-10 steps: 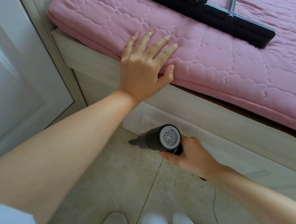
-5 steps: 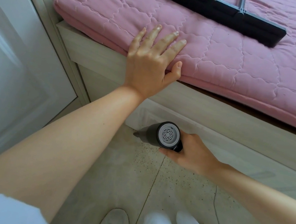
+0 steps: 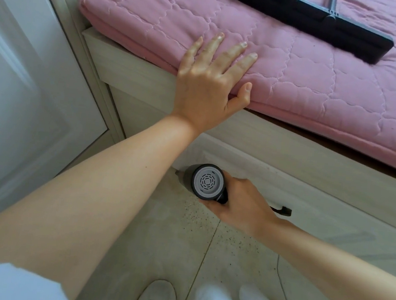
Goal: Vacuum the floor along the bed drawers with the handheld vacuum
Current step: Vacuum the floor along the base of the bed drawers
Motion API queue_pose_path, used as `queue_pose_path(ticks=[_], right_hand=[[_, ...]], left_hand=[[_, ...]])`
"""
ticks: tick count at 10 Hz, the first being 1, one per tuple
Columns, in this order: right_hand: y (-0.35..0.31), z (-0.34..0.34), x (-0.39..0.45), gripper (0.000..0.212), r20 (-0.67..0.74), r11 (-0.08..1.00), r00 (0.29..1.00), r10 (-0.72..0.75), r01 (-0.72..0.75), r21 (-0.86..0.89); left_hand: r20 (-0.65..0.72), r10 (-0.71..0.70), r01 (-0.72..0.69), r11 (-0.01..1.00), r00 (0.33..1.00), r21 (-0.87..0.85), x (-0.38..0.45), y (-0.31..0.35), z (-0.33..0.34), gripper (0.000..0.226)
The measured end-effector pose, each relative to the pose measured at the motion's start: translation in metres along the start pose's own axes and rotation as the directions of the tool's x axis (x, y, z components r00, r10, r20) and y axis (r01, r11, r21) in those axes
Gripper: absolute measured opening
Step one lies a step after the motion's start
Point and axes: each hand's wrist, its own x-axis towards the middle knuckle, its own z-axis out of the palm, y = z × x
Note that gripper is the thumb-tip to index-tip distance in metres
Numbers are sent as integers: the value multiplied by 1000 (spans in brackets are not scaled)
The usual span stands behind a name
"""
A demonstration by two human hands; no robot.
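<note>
Bright, soft daylight throughout — no hard shadows, faint sheen on the left hand [image 3: 209, 82]. Wide-angle bending at the edges (door lines curve). Slightly soft, bluish toward the left side.

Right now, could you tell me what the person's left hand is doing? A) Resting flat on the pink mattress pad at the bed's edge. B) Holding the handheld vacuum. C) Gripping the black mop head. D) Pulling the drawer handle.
A: the left hand lies with fingers spread on the pink mattress pad, while the right hand holds the handheld vacuum down by the floor.
</note>
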Motion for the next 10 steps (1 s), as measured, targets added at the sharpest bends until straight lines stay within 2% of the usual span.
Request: queue_pose_path(ticks=[3, 6, 10], right_hand=[[-23, 14, 8, 41, 49, 997, 999, 15, -11, -74], [2, -13, -9, 58, -15, 997, 997, 78, -78, 12], [28, -37, -35, 57, 23, 985, 988, 154, -155, 72]], left_hand=[[0, -1, 1, 1000, 1000, 19, -4, -9, -2, 43], [1, 10, -10, 1000, 1000, 5, 1, -1, -1, 43], [4, 15, -15, 1000, 1000, 10, 0, -2, -1, 43]])
